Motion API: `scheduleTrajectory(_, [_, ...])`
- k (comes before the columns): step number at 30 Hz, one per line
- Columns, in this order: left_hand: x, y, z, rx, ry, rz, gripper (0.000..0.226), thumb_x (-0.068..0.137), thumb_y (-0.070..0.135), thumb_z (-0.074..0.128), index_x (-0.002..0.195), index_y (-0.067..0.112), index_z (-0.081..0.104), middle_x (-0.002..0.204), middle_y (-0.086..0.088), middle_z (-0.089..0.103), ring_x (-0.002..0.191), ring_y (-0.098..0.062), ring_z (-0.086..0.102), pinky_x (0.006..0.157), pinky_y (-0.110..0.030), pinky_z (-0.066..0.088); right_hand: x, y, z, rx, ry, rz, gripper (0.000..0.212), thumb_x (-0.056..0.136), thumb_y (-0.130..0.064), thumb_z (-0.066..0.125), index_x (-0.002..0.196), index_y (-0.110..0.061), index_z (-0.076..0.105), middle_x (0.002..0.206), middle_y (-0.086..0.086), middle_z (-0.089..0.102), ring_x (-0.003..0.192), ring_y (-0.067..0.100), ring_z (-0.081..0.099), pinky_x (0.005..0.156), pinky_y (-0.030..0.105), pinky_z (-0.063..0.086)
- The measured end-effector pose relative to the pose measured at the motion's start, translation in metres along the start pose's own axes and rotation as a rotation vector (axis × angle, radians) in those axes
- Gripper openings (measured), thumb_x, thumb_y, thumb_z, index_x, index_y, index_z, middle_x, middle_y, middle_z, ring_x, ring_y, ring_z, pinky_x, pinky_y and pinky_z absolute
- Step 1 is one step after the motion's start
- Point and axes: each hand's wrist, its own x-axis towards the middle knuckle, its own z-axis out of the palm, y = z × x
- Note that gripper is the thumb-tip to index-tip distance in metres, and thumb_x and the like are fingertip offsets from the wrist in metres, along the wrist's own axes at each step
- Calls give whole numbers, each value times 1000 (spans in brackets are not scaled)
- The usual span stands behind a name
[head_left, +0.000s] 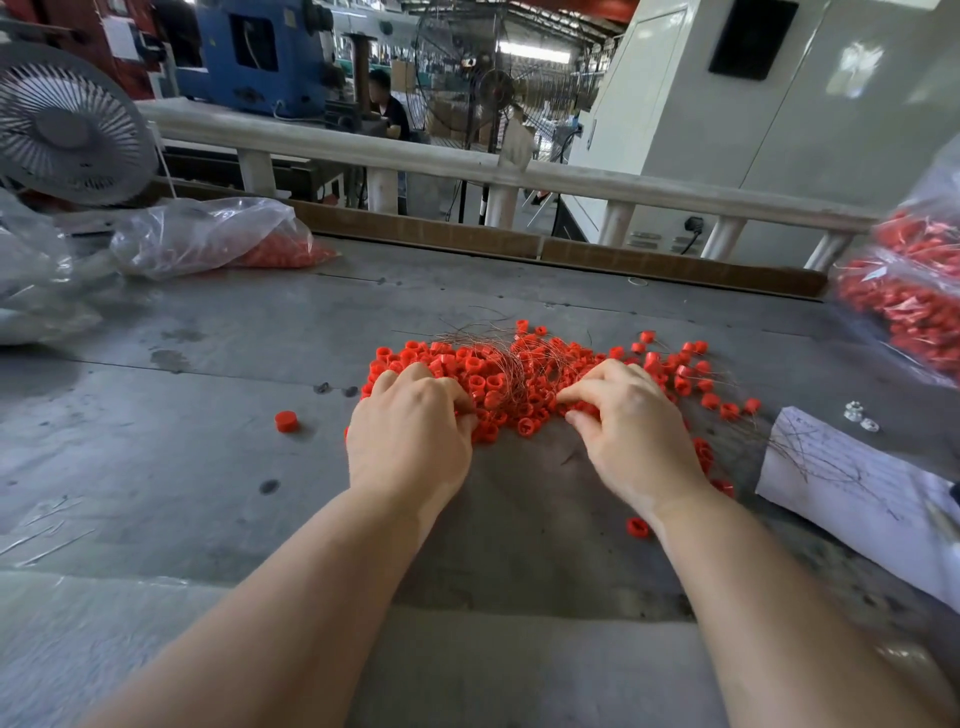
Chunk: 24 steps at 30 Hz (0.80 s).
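**Left hand (410, 431) and right hand (631, 426) dig into the red caps (519, 374)**

We curl our left fingers into the pile's 9 o'clock side. Their tips are buried, so we cannot tell what they hold. Our right thumb and forefinger pinch red caps at the near edge. Tangled with thin wires (488, 353), the pile lies mid-tabletop (171, 467). A stray cap (285, 421) sits at 9 o'clock, a clear bag (208, 239) at 10 and a paper sheet (852, 478) at 4.
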Motion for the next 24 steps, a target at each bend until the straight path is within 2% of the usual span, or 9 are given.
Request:
scheduleTrajectory(4, [0,0,0,41,-49,36,24,91,36,55,111,29,66,112,4,58,111,-21,45,92,-31,35,-2,2,4,-99,-41,12,26,88,-18,62,114,-19,67,109,-1,60,107,19,46,96,29,32])
scheduleTrajectory(7, [-1,1,0,29,-57,66,23,91,36,55,111,29,66,111,5,60,111,-19,47,91,-30,33,-3,2,6,-168,-69,31,32,91,-25,58,123,-25,61,119,-5,58,113,17,44,96,29,27])
scheduleTrajectory(11, [-2,3,1,26,-58,91,23,91,39,56,109,30,67,109,6,60,110,-18,48,96,-31,33,-2,1,7,-156,-82,27,30,90,-19,60,119,-24,63,115,-4,61,110,19,48,91,30,28])
scheduleTrajectory(15, [-2,4,2,20,-74,106,28,89,43,57,111,29,67,110,6,61,109,-19,48,96,-33,35,-2,0,7,-101,-112,41,29,89,-8,60,117,-17,65,119,6,63,117,24,48,98,29,32])
scheduleTrajectory(19, [-2,4,2,-14,-88,135,25,88,38,60,110,28,67,107,5,61,106,-19,49,94,-33,37,-2,0,6,-72,-105,28,27,87,-4,61,111,-15,68,113,6,66,114,24,50,95,26,32])
scheduleTrajectory(21, [-1,4,3,-45,-93,139,24,87,35,62,109,26,68,106,4,62,105,-20,50,92,-33,38,-2,-2,5,-43,-90,29,25,87,-4,61,109,-15,69,108,5,67,110,23,52,92,26,33])
scheduleTrajectory(24, [0,4,2,-110,-105,119,24,85,32,66,108,24,69,104,2,64,103,-20,52,90,-32,40,-2,-3,5,-26,-97,50,29,89,-9,61,116,-16,65,114,4,65,114,22,50,95,28,35])
